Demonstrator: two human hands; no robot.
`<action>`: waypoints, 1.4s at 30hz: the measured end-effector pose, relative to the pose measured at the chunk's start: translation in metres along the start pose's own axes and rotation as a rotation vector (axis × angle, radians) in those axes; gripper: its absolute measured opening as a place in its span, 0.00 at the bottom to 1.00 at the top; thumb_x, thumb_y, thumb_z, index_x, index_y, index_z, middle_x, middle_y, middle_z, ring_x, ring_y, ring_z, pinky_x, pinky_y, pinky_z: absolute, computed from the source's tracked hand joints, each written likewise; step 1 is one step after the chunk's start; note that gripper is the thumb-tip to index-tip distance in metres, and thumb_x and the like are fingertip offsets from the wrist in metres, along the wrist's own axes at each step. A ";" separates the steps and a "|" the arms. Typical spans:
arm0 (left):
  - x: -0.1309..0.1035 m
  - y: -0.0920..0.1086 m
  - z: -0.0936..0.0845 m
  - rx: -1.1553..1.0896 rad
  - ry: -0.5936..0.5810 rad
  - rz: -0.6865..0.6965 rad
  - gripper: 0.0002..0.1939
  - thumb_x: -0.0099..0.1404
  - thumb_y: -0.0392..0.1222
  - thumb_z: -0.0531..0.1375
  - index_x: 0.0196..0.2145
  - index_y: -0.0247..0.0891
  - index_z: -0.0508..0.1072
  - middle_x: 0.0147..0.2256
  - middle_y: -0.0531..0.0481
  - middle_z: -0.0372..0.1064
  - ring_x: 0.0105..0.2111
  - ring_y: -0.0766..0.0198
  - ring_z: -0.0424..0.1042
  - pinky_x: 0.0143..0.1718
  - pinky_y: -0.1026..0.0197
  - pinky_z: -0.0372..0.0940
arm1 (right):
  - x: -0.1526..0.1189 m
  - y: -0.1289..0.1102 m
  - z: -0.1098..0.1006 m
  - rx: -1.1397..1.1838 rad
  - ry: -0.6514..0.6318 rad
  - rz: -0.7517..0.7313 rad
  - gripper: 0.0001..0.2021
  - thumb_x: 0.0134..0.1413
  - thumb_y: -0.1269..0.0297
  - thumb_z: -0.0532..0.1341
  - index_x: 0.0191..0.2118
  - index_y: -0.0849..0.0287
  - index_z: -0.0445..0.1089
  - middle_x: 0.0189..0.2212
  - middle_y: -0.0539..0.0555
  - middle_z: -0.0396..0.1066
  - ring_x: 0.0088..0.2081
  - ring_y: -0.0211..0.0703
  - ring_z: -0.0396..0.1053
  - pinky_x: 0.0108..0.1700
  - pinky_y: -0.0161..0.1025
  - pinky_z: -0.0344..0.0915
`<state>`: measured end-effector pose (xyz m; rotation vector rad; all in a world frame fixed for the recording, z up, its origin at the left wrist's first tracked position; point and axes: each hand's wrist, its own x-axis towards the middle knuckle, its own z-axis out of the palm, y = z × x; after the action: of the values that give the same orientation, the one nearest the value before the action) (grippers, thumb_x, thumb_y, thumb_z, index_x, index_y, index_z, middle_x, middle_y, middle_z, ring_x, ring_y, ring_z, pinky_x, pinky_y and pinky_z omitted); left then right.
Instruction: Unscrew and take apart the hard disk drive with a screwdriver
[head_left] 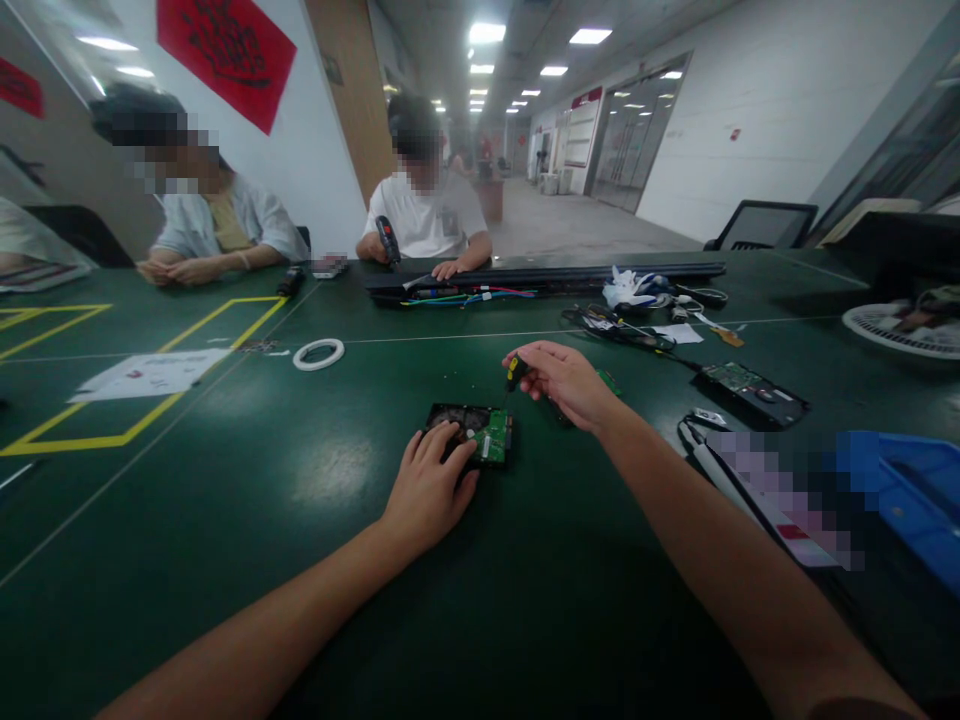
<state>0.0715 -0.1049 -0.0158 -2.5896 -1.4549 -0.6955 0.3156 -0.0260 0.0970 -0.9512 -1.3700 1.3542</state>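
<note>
A hard drive [459,415] with a green circuit board [494,440] facing up lies on the green table in front of me. My left hand [431,480] rests over its near left part, fingers curled on top, holding it against the table. In my right hand [561,378] is a small yellow-and-black screwdriver [516,372], gripped by the handle between thumb and fingers. Its thin shaft points down at the drive's far right corner; whether the tip touches a screw is too small to tell. Partly hidden behind my right hand is another green circuit board [607,381].
On the right are another hard drive [754,394], cables [622,328], a white fan grille [900,330] and a blue bin [911,500]. A white tape roll [319,354] and paper [146,375] lie left. Across the table, a person [427,215] holds a power screwdriver [388,240] beside long black bars [555,275].
</note>
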 end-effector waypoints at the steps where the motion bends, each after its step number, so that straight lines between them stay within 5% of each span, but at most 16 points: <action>1: 0.000 0.000 0.000 -0.003 0.003 -0.001 0.18 0.72 0.43 0.60 0.58 0.44 0.71 0.65 0.38 0.62 0.65 0.43 0.62 0.65 0.32 0.59 | 0.000 0.000 0.000 0.007 -0.001 0.000 0.11 0.59 0.54 0.67 0.38 0.57 0.77 0.40 0.57 0.78 0.29 0.37 0.66 0.27 0.36 0.58; 13: 0.000 -0.001 0.001 -0.017 0.005 -0.003 0.18 0.71 0.43 0.60 0.58 0.43 0.72 0.64 0.37 0.62 0.65 0.41 0.62 0.64 0.32 0.59 | 0.004 0.001 -0.004 0.128 -0.085 0.062 0.09 0.58 0.57 0.67 0.41 0.56 0.78 0.39 0.55 0.76 0.29 0.37 0.66 0.29 0.37 0.59; 42: 0.000 -0.001 0.001 0.007 0.003 0.006 0.18 0.72 0.44 0.59 0.58 0.44 0.72 0.65 0.38 0.62 0.65 0.42 0.62 0.64 0.32 0.59 | 0.004 0.001 -0.002 0.109 -0.054 0.075 0.11 0.58 0.57 0.66 0.43 0.55 0.79 0.39 0.56 0.77 0.28 0.37 0.62 0.27 0.38 0.54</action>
<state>0.0716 -0.1040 -0.0169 -2.5853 -1.4458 -0.6912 0.3170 -0.0219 0.0960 -0.9065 -1.2977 1.5057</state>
